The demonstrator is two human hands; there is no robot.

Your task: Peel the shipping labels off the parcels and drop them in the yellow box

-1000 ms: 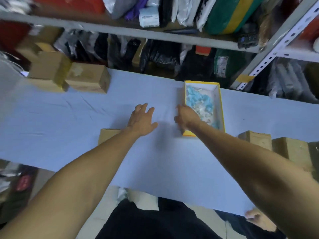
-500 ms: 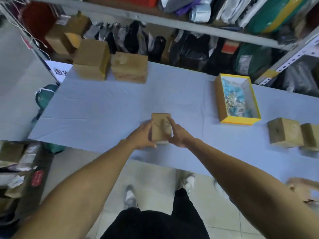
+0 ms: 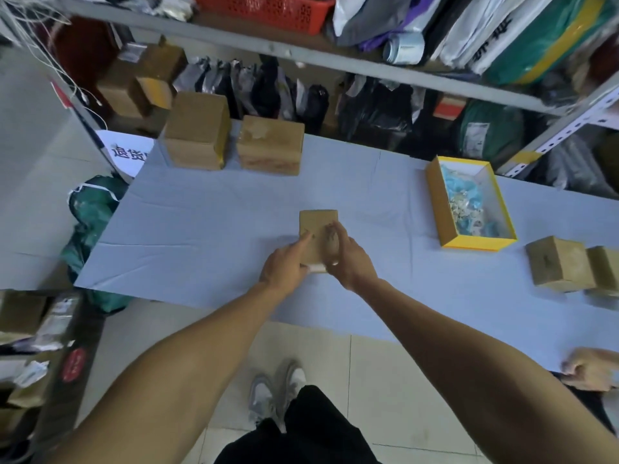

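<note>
A small brown cardboard parcel (image 3: 318,226) lies on the pale blue table (image 3: 201,229) near its front edge. My left hand (image 3: 284,266) grips its left side. My right hand (image 3: 348,259) rests on its right side, fingers curled over the top face. A white label edge (image 3: 316,268) shows at the parcel's near end between my hands. The yellow box (image 3: 435,202), holding blue and white peeled scraps, stands to the right of the parcel.
Two larger parcels (image 3: 197,139) (image 3: 269,149) stand at the table's back left. Two more parcels (image 3: 557,264) (image 3: 606,267) sit at the right. Another person's hand (image 3: 589,368) is at the lower right. Metal shelving (image 3: 301,51) full of bags runs behind the table.
A second ago my hands were spread flat near the yellow box. Both then closed on the small parcel near the front edge, and they still hold it.
</note>
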